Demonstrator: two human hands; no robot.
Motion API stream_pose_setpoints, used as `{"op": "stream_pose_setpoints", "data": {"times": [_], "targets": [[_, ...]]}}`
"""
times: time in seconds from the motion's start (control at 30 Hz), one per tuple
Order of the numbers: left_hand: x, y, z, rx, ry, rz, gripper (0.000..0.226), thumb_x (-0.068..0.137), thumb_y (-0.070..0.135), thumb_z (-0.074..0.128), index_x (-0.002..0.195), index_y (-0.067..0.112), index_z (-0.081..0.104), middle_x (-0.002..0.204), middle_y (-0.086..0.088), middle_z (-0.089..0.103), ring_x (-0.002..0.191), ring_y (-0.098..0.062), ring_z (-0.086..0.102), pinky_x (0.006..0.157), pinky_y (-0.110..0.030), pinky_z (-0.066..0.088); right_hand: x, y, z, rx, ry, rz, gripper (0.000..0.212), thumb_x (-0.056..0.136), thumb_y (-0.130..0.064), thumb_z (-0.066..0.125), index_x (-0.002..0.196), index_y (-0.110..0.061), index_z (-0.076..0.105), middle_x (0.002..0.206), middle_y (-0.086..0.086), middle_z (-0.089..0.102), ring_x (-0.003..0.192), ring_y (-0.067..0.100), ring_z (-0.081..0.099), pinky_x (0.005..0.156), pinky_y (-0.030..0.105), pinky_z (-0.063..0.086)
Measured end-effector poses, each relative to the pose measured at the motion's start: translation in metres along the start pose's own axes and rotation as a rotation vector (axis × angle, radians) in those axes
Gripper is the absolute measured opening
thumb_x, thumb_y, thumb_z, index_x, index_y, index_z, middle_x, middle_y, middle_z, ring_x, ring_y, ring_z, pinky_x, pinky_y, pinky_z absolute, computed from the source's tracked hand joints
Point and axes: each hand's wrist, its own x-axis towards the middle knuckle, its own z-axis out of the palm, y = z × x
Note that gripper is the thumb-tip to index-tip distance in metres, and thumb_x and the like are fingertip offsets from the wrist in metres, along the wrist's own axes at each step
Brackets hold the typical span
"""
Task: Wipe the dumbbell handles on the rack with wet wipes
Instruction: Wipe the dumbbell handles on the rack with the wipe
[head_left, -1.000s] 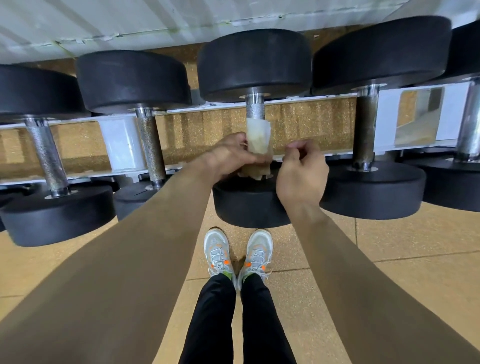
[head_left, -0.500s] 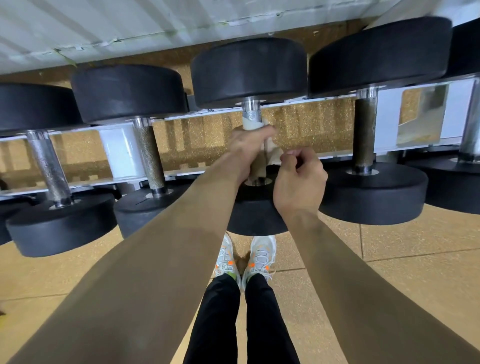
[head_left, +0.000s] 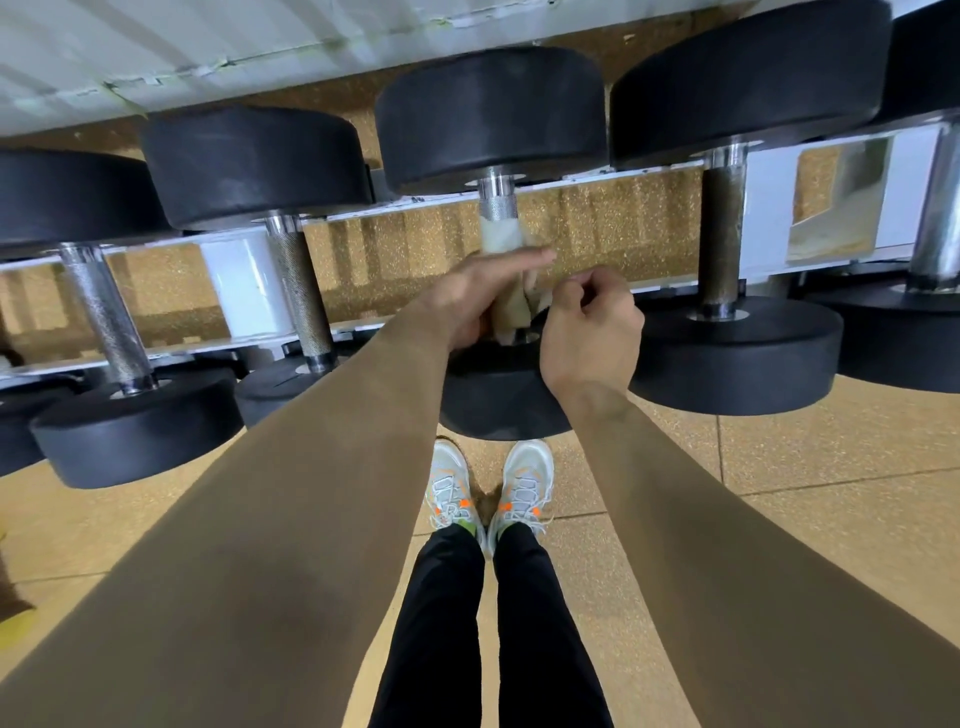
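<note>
You're mid-wipe on the middle dumbbell's bar. Your left hand (head_left: 478, 296) lies with fingers straight across the wet wipe (head_left: 501, 241), pressing it to the bar. Your right hand (head_left: 592, 322), fingers curled, seems to pinch the wipe's loose edge just beside it. Next, I'd judge, you need to close the wrap and draw it up the handle (head_left: 497, 205), whose knurled steel shows bare above. The wipe looks yellowed and crumpled. The dumbbell (head_left: 491, 119) rests across the rack (head_left: 244, 291) between its neighbours.
</note>
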Motion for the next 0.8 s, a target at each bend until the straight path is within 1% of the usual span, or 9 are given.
{"op": "stream_pose_setpoints", "data": {"times": [0.07,0.17,0.27,0.37,0.5,0.57,0.67,0.73,0.8], "targets": [[-0.004,-0.003,0.0,0.103,-0.003,-0.005,0.026,0.083,0.035,0.08,0.09,0.013,0.068,0.075,-0.004,0.067,0.069,-0.021,0.061,0.063,-0.032,0.046,0.0,-0.002,-0.001,-0.013,-0.008,0.003,0.015,0.092,-0.028,0.046,0.079,-0.026,0.054,0.082,0.004,0.068,0.082,0.031,0.064,0.077,0.047,0.055],[-0.011,0.001,0.008,0.151,0.105,-0.03,0.023,0.085,0.029,0.08,0.09,0.01,0.068,0.076,-0.006,0.069,0.07,-0.021,0.063,0.064,-0.032,0.051,-0.001,-0.003,-0.002,-0.031,-0.015,0.01,0.018,0.093,-0.024,0.047,0.077,-0.03,0.05,0.082,0.002,0.066,0.083,0.031,0.063,0.077,0.045,0.054],[-0.019,0.004,0.024,0.354,0.242,-0.067,0.03,0.1,0.03,0.061,0.117,0.005,0.059,0.095,-0.008,0.068,0.078,-0.018,0.064,0.061,-0.024,0.051,0.0,-0.004,-0.003,-0.031,-0.017,0.016,0.016,0.093,-0.022,0.047,0.08,-0.027,0.055,0.081,0.002,0.066,0.083,0.03,0.062,0.077,0.042,0.054],[-0.031,0.002,0.036,0.615,0.31,-0.042,0.039,0.105,0.02,0.045,0.136,-0.003,0.043,0.115,-0.015,0.062,0.09,-0.02,0.053,0.062,-0.024,0.039,0.0,-0.004,-0.002,-0.027,-0.022,0.019,0.017,0.091,-0.024,0.046,0.08,-0.024,0.058,0.083,0.004,0.068,0.083,0.03,0.061,0.076,0.043,0.053],[-0.054,0.003,0.037,0.805,0.229,-0.004,0.027,0.106,0.027,0.04,0.099,0.006,0.057,0.09,-0.011,0.059,0.089,-0.028,0.055,0.06,-0.031,0.037,0.0,-0.004,-0.002,0.003,-0.026,0.005,0.029,0.082,-0.031,0.036,0.081,-0.017,0.063,0.086,0.008,0.07,0.083,0.033,0.061,0.073,0.042,0.051],[-0.065,0.005,0.03,0.733,0.236,0.043,0.038,0.106,0.036,0.04,0.102,0.004,0.061,0.099,-0.015,0.064,0.095,-0.032,0.06,0.071,-0.038,0.044,0.0,-0.004,-0.001,0.008,-0.029,0.016,0.034,0.082,-0.031,0.036,0.084,-0.014,0.066,0.087,0.008,0.071,0.085,0.033,0.061,0.076,0.043,0.051],[-0.068,0.002,0.016,0.338,0.36,0.005,0.059,0.103,0.058,0.033,0.096,0.008,0.064,0.097,-0.012,0.07,0.092,-0.028,0.066,0.093,-0.04,0.051,0.001,-0.002,-0.001,0.02,-0.037,0.032,0.034,0.083,-0.031,0.036,0.085,-0.016,0.067,0.084,0.008,0.07,0.084,0.033,0.061,0.076,0.044,0.052],[-0.062,-0.005,0.006,0.101,0.509,-0.043,0.057,0.1,0.065,0.034,0.088,0.018,0.065,0.094,-0.013,0.073,0.094,-0.031,0.07,0.097,-0.046,0.053,0.001,-0.001,-0.001,0.027,-0.043,0.029,0.033,0.083,-0.03,0.036,0.083,-0.016,0.067,0.08,0.008,0.069,0.081,0.032,0.06,0.074,0.043,0.051],[-0.054,-0.012,0.001,0.074,0.565,-0.032,0.041,0.102,0.052,0.047,0.088,0.018,0.066,0.095,-0.016,0.074,0.095,-0.034,0.072,0.095,-0.048,0.056,0.001,0.0,-0.002,0.03,-0.043,0.023,0.034,0.083,-0.029,0.036,0.083,-0.015,0.067,0.08,0.007,0.069,0.081,0.03,0.06,0.073,0.041,0.05]]}}
